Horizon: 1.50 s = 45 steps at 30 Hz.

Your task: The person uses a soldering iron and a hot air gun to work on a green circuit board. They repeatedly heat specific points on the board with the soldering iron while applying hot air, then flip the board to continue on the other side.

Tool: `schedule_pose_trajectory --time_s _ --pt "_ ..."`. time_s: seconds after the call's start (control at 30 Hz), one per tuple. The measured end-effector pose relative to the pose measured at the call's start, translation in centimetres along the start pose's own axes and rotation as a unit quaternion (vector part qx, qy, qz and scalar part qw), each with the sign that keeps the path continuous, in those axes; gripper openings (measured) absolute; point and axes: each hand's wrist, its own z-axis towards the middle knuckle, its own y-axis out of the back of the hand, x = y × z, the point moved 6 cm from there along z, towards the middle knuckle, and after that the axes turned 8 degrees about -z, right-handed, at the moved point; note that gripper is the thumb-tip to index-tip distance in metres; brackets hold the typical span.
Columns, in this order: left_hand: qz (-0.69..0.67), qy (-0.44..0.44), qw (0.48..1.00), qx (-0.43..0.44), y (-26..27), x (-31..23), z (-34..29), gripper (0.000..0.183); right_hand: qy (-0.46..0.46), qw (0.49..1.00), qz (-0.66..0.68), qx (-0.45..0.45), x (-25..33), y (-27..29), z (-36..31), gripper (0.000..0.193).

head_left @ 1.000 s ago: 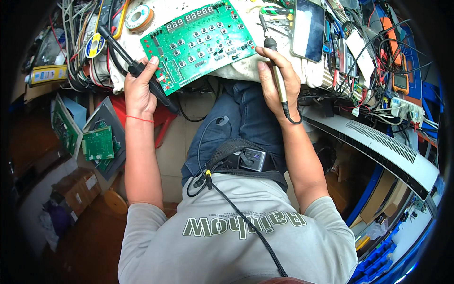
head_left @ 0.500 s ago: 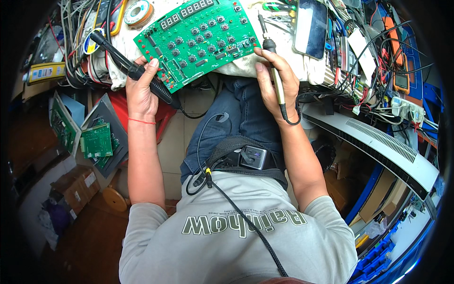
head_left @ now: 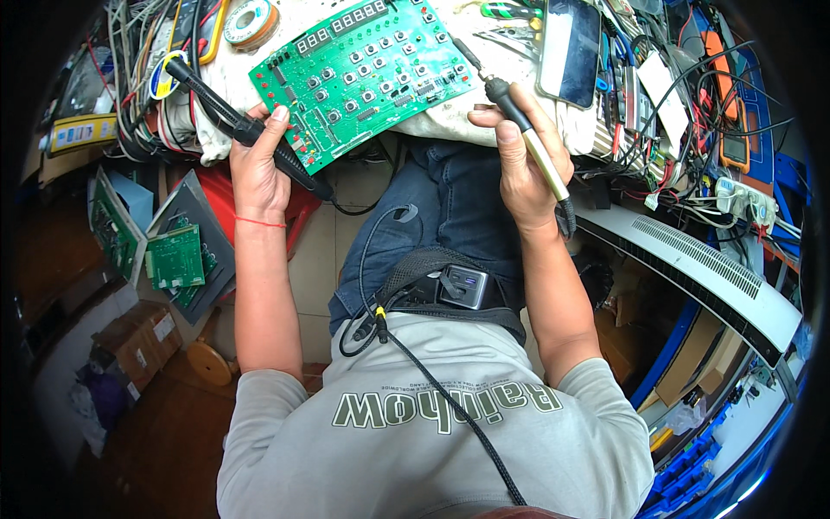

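A green circuit board [head_left: 380,86], with push buttons and a digit display on its face, is tilted over the front of the white cloth. My left hand [head_left: 259,169] grips its lower left corner, thumb on top. In that same hand lies a long black tube-shaped handle [head_left: 249,130] with a cable at its lower end. My right hand [head_left: 532,164] is closed around a soldering iron [head_left: 540,160] with a black and pale gold grip. Its metal tip points up and left, near the board's right edge; whether it touches, I cannot tell.
A solder spool [head_left: 251,24] and a multimeter [head_left: 183,26] are at the back left. Tweezers [head_left: 510,39], a phone [head_left: 569,52] and tangled wires [head_left: 666,95] are on the right. More circuit boards [head_left: 177,258] stand below at left.
The soldering iron has tilted further left, its tip moving toward the board, as my right hand shifted right and turned. The board has shifted slightly; my left hand stays about in place.
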Motion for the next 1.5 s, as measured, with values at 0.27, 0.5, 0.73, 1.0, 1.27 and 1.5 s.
schedule_pose_trajectory --time_s 0.27,0.5,0.73,1.0,1.27,1.5 --pt "-0.085 0.070 0.994 0.010 0.4 -0.3 -1.1 0.025 -0.031 0.999 0.019 -0.006 -0.5 -0.5 -0.8 0.035" --pt "-0.124 0.139 0.974 0.126 -0.5 -1.0 -3.2 0.032 0.007 1.000 -0.007 -0.002 0.9 -2.0 -2.2 0.039" --pt "-0.063 0.135 0.964 0.218 -2.7 -1.7 -5.5 0.041 -0.162 0.964 0.209 0.001 3.6 -3.6 -3.5 0.058" --pt "0.031 0.127 0.967 0.221 -2.6 -2.4 -7.2 0.057 -0.238 0.887 0.393 -0.052 4.5 -1.6 -2.5 0.056" --pt "-0.105 0.160 0.946 0.263 -2.9 -2.4 -4.7 0.050 -0.229 0.905 0.358 -0.026 3.6 1.0 0.9 0.062" --pt "0.047 0.098 0.978 0.176 -1.6 -3.9 -1.0 0.048 -0.168 0.898 0.383 0.135 1.5 1.8 5.4 0.062"
